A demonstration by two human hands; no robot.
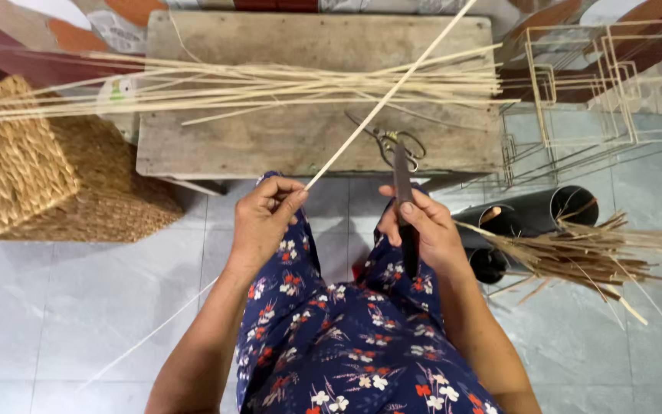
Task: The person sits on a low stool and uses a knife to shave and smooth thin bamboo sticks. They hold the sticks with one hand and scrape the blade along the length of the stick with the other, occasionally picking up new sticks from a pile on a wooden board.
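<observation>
My left hand (pixel 263 218) pinches a long pale cane strip (pixel 389 93) that runs up and to the right over the wooden bench (pixel 300 142); its tail trails down past my wrist to the floor at lower left. My right hand (pixel 423 226) grips a dark knife (pixel 402 180) with the blade pointing away from me, upright, a little right of the strip. Both hands are above my lap, which is covered in blue flowered cloth. The knife's handle is hidden in my fist.
A bundle of pale cane strips (pixel 231 84) lies across the bench, with scissors (pixel 392 142) near its front edge. A woven basket (pixel 47 169) sits left. Wire frames (pixel 607 84), black tubes (pixel 530 218) and a heap of dry slivers (pixel 584 257) are right.
</observation>
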